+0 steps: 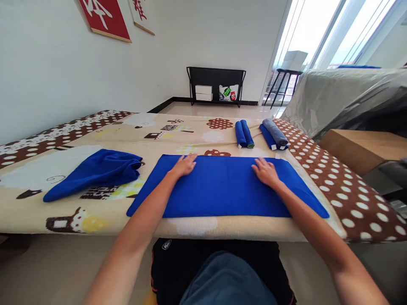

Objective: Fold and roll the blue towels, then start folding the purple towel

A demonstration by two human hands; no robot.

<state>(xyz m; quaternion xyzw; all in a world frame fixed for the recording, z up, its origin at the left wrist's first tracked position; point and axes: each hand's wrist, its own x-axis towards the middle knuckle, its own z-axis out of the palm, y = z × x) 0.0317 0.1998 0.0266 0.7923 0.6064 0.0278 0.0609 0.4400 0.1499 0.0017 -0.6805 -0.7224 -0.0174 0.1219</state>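
A blue towel [222, 186] lies spread flat across the front of the patterned blanket [193, 226]. My left hand [185, 165] rests open on its upper left part, fingers stretched forward. On the upper right part lies my right hand [266, 171], also open, with the fingers apart. Neither hand grips the cloth. To the left is a crumpled blue towel [98, 171], loosely bunched. Beyond my right hand are rolled blue towels [244, 133] side by side, and near them a grey-blue rolled towel [275, 132] leans on a blue one with white tags.
The blanket's brown dotted border [349, 190] runs down the right side. A cardboard box [365, 146] and a plastic-covered piece of furniture [343, 93] stand to the right. A black rack [216, 76] is against the far wall, and a black stool [284, 80] is by the window.
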